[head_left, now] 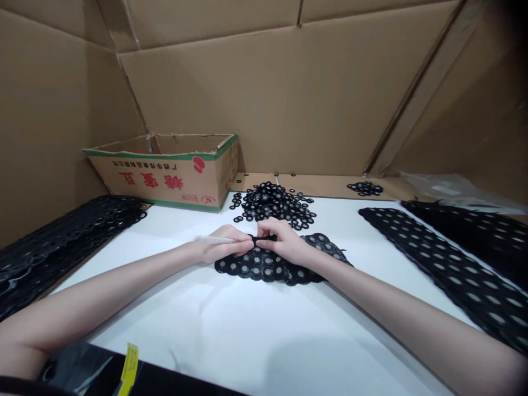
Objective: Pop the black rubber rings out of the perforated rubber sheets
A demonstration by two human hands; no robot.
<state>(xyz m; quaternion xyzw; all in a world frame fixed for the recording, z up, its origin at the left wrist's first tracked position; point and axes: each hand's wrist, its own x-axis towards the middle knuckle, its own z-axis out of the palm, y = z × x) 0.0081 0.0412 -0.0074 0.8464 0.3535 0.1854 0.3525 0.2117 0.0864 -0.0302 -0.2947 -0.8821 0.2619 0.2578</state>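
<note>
A piece of black fabric patterned with pale round holes (268,271) lies on the white tabletop in the middle. My left hand (226,248) is closed, its fingertips pinching the fabric's far edge. A slim white pen-like stick (215,240) lies along that same hand, between thumb and fingers. From the right, my right hand (284,242) pinches the same edge, thumb and bent forefinger close to the left fingertips. Whether a small ring is between the fingertips is hidden. Just beyond the hands is a heap of small black rings (274,202).
An open cardboard box (165,179) stands at the back left. Black ringed material (66,236) is piled at left. Long black strips with holes (445,258) lie at right, near a smaller ring pile (365,188) and clear plastic (457,190). Cardboard walls (264,99) enclose the table.
</note>
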